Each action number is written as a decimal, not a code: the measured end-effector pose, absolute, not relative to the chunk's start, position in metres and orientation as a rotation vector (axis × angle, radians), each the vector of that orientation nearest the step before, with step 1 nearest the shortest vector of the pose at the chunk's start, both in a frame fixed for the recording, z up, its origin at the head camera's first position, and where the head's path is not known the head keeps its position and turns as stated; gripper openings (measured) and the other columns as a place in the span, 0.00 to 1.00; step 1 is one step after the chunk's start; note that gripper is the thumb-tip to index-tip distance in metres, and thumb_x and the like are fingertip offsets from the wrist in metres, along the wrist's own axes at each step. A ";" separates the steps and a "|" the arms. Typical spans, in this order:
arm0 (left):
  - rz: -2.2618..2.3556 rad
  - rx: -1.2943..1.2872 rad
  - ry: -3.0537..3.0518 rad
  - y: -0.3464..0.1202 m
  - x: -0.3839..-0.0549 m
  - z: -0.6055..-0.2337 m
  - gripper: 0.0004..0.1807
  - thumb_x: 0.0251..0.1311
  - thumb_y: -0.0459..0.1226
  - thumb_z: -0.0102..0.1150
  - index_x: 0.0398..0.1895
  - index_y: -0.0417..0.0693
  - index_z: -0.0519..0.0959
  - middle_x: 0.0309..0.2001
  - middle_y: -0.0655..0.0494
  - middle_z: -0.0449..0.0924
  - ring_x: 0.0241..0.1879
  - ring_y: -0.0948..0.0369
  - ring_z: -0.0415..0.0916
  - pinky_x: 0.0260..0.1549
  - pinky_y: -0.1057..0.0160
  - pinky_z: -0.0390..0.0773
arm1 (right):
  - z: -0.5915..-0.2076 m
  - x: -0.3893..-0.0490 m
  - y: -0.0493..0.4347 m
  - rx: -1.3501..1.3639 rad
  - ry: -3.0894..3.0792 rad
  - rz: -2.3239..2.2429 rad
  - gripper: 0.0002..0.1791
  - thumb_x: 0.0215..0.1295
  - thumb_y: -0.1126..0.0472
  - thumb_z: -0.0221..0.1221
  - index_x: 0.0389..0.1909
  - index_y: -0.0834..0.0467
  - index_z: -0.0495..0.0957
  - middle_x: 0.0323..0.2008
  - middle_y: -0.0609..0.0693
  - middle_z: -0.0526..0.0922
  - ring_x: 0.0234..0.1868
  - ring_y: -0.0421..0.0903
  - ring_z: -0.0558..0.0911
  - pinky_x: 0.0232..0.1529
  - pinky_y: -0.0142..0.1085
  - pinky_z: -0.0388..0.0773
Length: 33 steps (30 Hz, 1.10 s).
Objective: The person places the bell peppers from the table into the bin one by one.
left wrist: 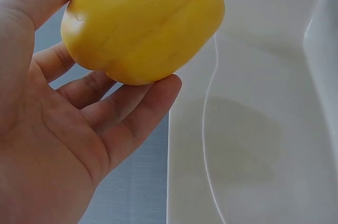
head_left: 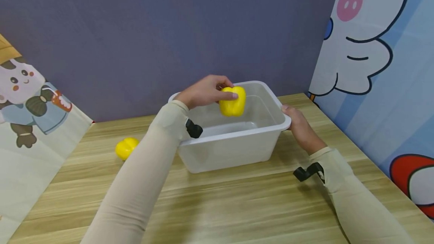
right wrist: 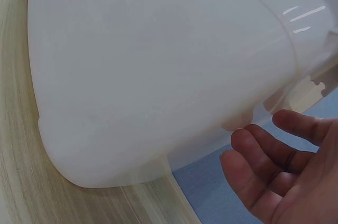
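My left hand (head_left: 205, 92) holds a yellow bell pepper (head_left: 234, 104) between thumb and fingers, up over the opening of a white plastic bin (head_left: 227, 157). Up close in the left wrist view, the glossy pepper (left wrist: 142, 23) sits at the fingertips, with the bin's inner wall to its right. At the bin's right end, my right hand (head_left: 300, 127) grips the rim, its thumb on top and fingers below. The right wrist view has those fingers (right wrist: 253, 155) curled close by the bin's outer wall (right wrist: 132, 76). A second yellow bell pepper (head_left: 125, 148) lies left of the bin.
The bin stands on a wood-grain table (head_left: 217, 206). Behind rises a dark grey-blue panel (head_left: 190, 29). Cartoon-printed sheets flank the table at left (head_left: 51, 153) and right (head_left: 366, 123).
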<state>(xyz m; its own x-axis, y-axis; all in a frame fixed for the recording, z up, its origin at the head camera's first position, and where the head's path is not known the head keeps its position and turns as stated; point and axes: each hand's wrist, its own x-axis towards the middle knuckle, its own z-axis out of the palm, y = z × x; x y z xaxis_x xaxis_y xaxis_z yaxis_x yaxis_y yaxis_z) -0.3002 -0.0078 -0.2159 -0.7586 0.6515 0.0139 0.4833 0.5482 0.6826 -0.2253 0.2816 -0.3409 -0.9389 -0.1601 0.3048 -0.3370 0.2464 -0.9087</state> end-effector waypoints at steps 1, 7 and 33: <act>1.014 0.954 2.539 -0.008 -0.301 -0.216 0.22 0.50 0.56 0.64 0.45 0.58 0.76 0.44 0.62 0.76 0.41 0.61 0.74 0.41 0.64 0.77 | -0.341 -0.225 0.282 0.468 -2.358 1.777 0.31 0.73 0.44 0.34 0.49 0.68 0.71 0.40 0.51 0.77 0.41 0.50 0.74 0.39 0.42 0.72; 0.999 0.986 2.542 -0.008 -0.303 -0.218 0.21 0.51 0.56 0.64 0.45 0.59 0.76 0.43 0.63 0.76 0.40 0.62 0.74 0.41 0.65 0.77 | -0.340 -0.226 0.281 0.460 -2.332 1.804 0.30 0.72 0.46 0.35 0.48 0.69 0.70 0.37 0.47 0.78 0.38 0.49 0.75 0.37 0.39 0.73; 1.062 0.959 2.602 -0.013 -0.309 -0.228 0.11 0.62 0.49 0.55 0.41 0.56 0.76 0.39 0.59 0.79 0.38 0.62 0.76 0.39 0.62 0.76 | -0.338 -0.224 0.281 0.436 -2.374 1.773 0.29 0.73 0.46 0.35 0.49 0.68 0.71 0.41 0.55 0.76 0.39 0.45 0.75 0.37 0.37 0.75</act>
<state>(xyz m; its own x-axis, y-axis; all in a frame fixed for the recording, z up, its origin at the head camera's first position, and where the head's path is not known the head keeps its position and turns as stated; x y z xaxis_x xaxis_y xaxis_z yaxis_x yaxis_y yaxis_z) -0.3090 -0.0133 -0.2280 -0.7782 0.6230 0.0788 0.5002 0.5391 0.6777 -0.2241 0.2811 -0.3376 -0.9471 -0.1426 0.2876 -0.3163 0.2608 -0.9121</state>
